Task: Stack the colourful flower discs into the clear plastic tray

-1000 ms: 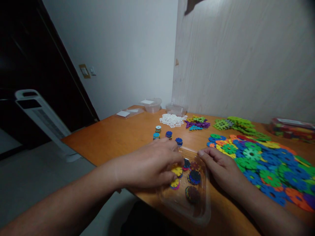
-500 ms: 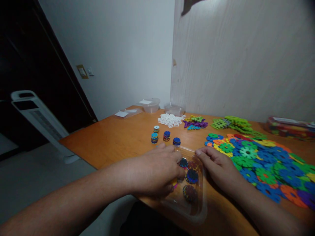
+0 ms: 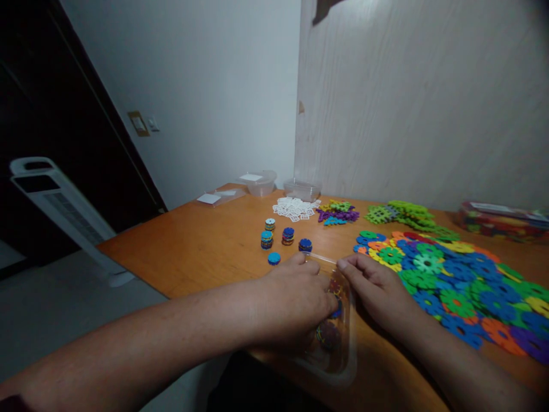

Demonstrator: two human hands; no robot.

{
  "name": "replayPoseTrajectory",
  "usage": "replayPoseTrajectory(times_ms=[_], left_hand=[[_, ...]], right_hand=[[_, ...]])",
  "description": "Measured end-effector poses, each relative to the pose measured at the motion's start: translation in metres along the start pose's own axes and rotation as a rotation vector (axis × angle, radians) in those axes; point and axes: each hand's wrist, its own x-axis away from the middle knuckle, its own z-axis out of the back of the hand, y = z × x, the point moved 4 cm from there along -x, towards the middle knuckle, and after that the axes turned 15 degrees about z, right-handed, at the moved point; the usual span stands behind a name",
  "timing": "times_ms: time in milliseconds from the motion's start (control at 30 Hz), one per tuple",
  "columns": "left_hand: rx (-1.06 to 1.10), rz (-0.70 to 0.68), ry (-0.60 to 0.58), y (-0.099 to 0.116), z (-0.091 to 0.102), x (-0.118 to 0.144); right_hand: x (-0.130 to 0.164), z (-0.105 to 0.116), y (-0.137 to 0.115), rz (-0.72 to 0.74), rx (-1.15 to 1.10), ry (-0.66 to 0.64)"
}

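A clear plastic container (image 3: 349, 360) lies at the table's front edge with small stacks of notched discs inside. My left hand (image 3: 300, 300) reaches down into it, fingers curled beside a blue disc stack (image 3: 337, 309); its palm side and what it holds are hidden. A darker stack (image 3: 328, 336) lies below those fingers. At the container's far right corner my right hand (image 3: 373, 280) pinches the rim between thumb and fingers. Beyond the container stand several disc stacks: light blue (image 3: 266, 240), white-topped (image 3: 270, 224), and two dark blue (image 3: 288, 236). A low light-blue stack (image 3: 274, 258) is nearest my left hand.
Large colourful flower-shaped discs (image 3: 463, 286) spread over the right side. Behind lie white square pieces (image 3: 295, 208), purple pieces (image 3: 338, 213) and green pieces (image 3: 401, 214). Clear tubs (image 3: 262, 184) stand by the wall, and a filled box (image 3: 501, 222) at far right.
My left hand has shifted right inside the container and now covers more of the stacks. The low light-blue stack beyond it has come into view. My right hand keeps its hold on the rim.
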Motion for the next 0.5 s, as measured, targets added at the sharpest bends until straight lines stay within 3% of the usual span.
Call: replayPoseTrajectory(times_ms=[500], left_hand=[[-0.012,0.018,0.002,-0.0003,-0.0071,-0.0035]], right_hand=[[0.0,-0.0001,0.0008,-0.009,0.002,-0.01]])
